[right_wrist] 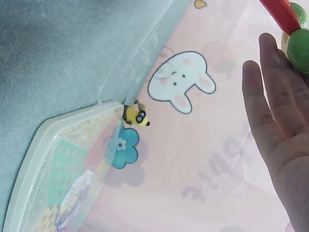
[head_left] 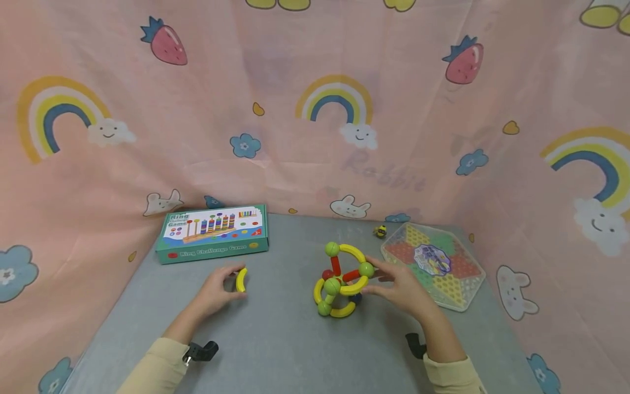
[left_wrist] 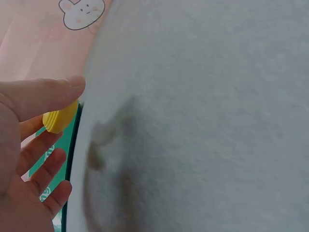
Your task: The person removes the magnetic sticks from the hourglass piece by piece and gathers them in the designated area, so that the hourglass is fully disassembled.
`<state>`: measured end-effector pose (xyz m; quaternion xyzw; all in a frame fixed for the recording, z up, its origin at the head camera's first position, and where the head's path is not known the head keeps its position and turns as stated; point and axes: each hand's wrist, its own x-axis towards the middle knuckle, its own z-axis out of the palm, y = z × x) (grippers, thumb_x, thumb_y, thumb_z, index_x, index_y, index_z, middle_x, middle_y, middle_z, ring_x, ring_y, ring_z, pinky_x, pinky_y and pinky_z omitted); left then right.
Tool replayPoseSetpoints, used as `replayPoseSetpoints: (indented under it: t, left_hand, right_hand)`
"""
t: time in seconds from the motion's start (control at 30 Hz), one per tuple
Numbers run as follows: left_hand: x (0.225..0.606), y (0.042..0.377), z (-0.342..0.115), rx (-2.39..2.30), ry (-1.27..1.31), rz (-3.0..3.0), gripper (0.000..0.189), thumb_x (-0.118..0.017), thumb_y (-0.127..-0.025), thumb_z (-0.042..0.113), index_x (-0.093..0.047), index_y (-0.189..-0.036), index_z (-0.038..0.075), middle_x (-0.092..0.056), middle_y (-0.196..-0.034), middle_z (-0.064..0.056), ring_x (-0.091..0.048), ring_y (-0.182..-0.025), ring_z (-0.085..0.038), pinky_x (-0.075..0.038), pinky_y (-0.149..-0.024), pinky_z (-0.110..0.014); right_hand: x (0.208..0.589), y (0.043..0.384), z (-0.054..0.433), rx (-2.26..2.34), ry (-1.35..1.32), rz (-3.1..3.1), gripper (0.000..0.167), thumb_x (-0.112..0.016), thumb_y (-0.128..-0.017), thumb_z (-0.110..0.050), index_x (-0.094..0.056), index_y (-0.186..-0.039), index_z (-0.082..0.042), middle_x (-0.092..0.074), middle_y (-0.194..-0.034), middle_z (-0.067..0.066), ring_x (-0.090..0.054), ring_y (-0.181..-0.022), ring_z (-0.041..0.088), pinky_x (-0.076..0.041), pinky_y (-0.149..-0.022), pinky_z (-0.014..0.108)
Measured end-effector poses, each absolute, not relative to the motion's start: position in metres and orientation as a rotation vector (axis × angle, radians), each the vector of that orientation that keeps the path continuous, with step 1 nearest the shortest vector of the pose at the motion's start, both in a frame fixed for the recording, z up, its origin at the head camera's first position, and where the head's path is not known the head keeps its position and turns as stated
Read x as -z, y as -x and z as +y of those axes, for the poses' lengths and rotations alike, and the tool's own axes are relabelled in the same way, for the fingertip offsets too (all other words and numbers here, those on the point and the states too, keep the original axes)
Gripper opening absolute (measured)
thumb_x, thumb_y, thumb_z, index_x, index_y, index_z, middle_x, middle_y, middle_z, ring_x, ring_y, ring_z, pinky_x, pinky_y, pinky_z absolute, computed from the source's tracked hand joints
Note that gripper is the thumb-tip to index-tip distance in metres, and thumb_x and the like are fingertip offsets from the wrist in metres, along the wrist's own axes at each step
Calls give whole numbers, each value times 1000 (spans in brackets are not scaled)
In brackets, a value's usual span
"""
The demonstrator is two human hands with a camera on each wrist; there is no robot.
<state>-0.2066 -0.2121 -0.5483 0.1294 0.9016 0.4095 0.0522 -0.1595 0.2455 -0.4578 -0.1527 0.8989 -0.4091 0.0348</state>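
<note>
My left hand (head_left: 216, 287) pinches a yellow curved rod (head_left: 241, 279) between thumb and fingers, above the table at the left. In the left wrist view the ribbed end of this curved rod (left_wrist: 60, 118) shows below the thumb. Right of the middle stands a ball-and-rod toy structure (head_left: 332, 286) with green, red and dark blue balls, red straight rods and yellow curved rods. My right hand (head_left: 401, 287) holds its right side, thumb and fingers about a green ball (head_left: 366, 269). In the right wrist view, the fingers reach up to a green ball (right_wrist: 299, 50); the thumb is hidden.
A green Ring Challenge Game box (head_left: 211, 249) lies at the back left. A clear-lidded hexagonal case (head_left: 470, 295) with coloured sections lies at the right, beside a small yellow-and-black figure (head_left: 380, 231). A pink patterned cloth (head_left: 295, 180) hangs behind the grey table (head_left: 275, 350).
</note>
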Motion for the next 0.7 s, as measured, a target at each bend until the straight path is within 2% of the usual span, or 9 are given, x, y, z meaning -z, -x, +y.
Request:
replayPoseSetpoints:
  t: [0.2,0.37,0.57,0.7]
  left_hand:
    - [555,192,-217,-1200,-335,2734,70,-88,-77,21,-58,-139,10,-59,-138,-12,-49,-130,-36,-37,-110,-61]
    - [561,185,-218,-1174,-324,2713,69,-90,-75,27,-61,-137,15,-60,-137,-9,-49,-129,-33,-38,-109,-60]
    - [563,180,-219,-1156,-342,2727,69,-92,-71,25,-63,-133,16,-61,-133,-6,-50,-126,-31,-41,-106,-59]
    - [563,179,-218,-1125,-336,2744,69,-92,-71,24,-63,-133,16,-61,-134,-7,-49,-128,-33,-38,-107,-61]
  right_hand:
    - [458,160,247,1261,460,2759,79,-81,-85,-38,-48,-151,-10,-59,-143,15,-66,-112,35,-53,-97,55]
    - [459,160,248,1256,453,2766,84,-81,-84,-38,-43,-154,-11,-58,-144,15,-66,-113,32,-53,-97,54]
    - [459,159,248,1276,469,2763,82,-81,-85,-37,-43,-154,-12,-56,-147,14,-66,-114,32,-53,-98,52]
    - [458,160,249,1284,478,2765,81,-80,-84,-38,-46,-152,-10,-55,-147,14,-66,-114,33,-53,-97,53]
